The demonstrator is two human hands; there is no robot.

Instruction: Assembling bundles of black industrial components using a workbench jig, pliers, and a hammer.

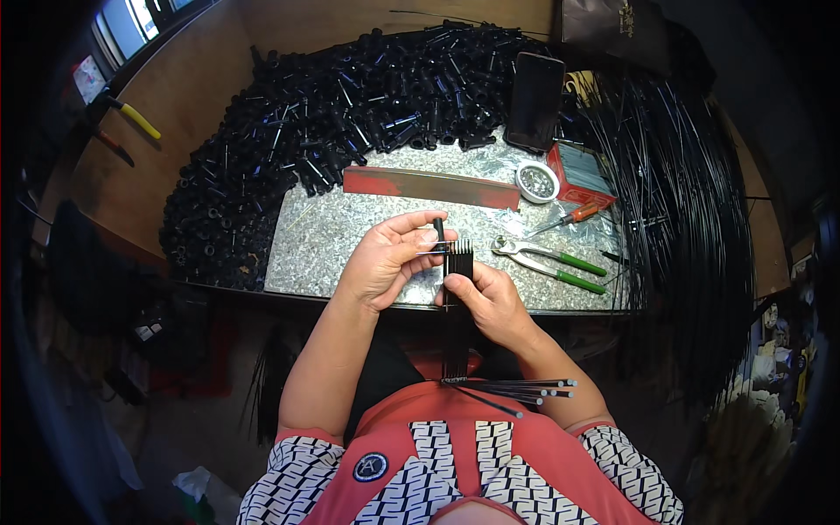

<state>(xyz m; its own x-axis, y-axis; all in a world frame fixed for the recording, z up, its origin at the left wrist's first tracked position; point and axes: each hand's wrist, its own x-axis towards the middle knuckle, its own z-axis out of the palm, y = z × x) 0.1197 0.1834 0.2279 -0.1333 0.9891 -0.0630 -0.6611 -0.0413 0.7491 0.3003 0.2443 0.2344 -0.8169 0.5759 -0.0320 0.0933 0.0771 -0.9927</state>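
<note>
Over the near edge of the table, my right hand (495, 306) grips a flat row of thin black rods (459, 267), thumb across the front. Their pale upper ends line up side by side, and the row runs down to my lap. Several thicker black rods with light tips (560, 394) fan out rightward there. My left hand (385, 262) pinches a small black tube (439, 229) between thumb and fingers, right beside the pale ends. Whether the tube touches a rod end I cannot tell.
A heap of black tubular parts (376, 96) covers the back and left. Around the speckled tabletop (306, 249) lie a red-edged metal bar (429, 187), green-handled pincers (564, 268), a screwdriver (581, 213), a small bowl (536, 182), a red box (579, 179) and a phone (534, 101). Long black cables (678, 192) hang at right.
</note>
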